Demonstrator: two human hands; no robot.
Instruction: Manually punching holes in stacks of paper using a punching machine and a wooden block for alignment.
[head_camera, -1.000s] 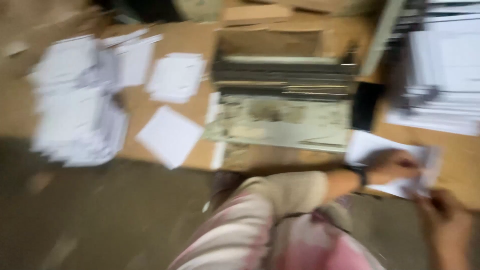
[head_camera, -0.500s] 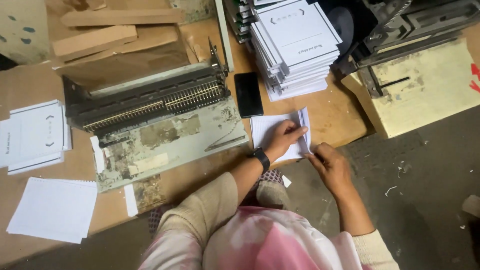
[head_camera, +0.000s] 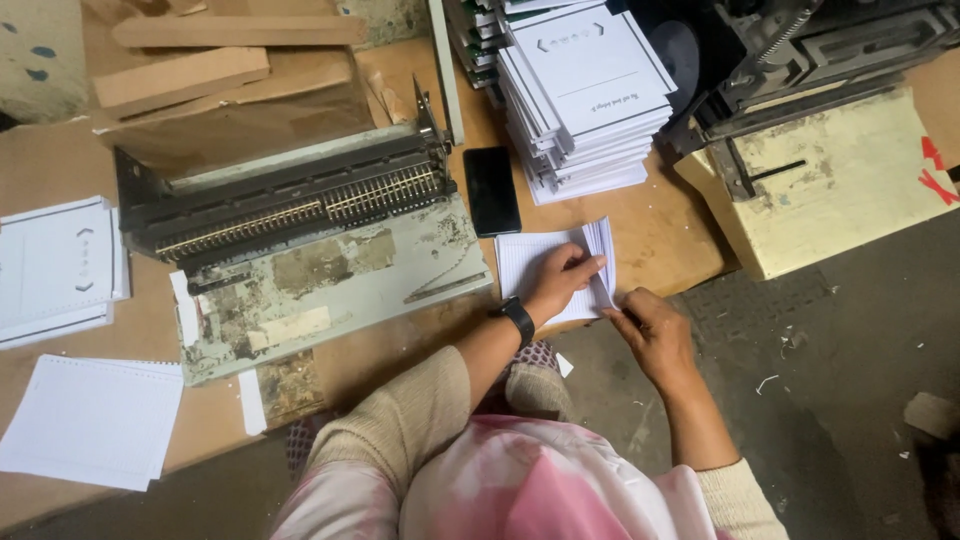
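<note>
White ruled sheets (head_camera: 540, 262) lie in a small stack on the wooden table (head_camera: 660, 225), just in front of a black phone (head_camera: 492, 190) and a tall pile of printed booklets (head_camera: 585, 95). The left hand (head_camera: 562, 280) presses flat on the stack, fingers spread, while the right hand (head_camera: 650, 325) pinches its fanned right edge. A worn punching machine (head_camera: 300, 240) sits to the left.

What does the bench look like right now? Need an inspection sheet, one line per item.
Surface: brown board bench, worn.
Job's things: small stack of lined white sheets at the bench edge.
Clutter: punching machine, black phone, tall booklet stack, loose punched sheets.
Grips: left hand flat on the sheets; right hand pinching their right edge.
Cables: nothing seen.
Surroundings: second machine, dark littered floor.
</note>
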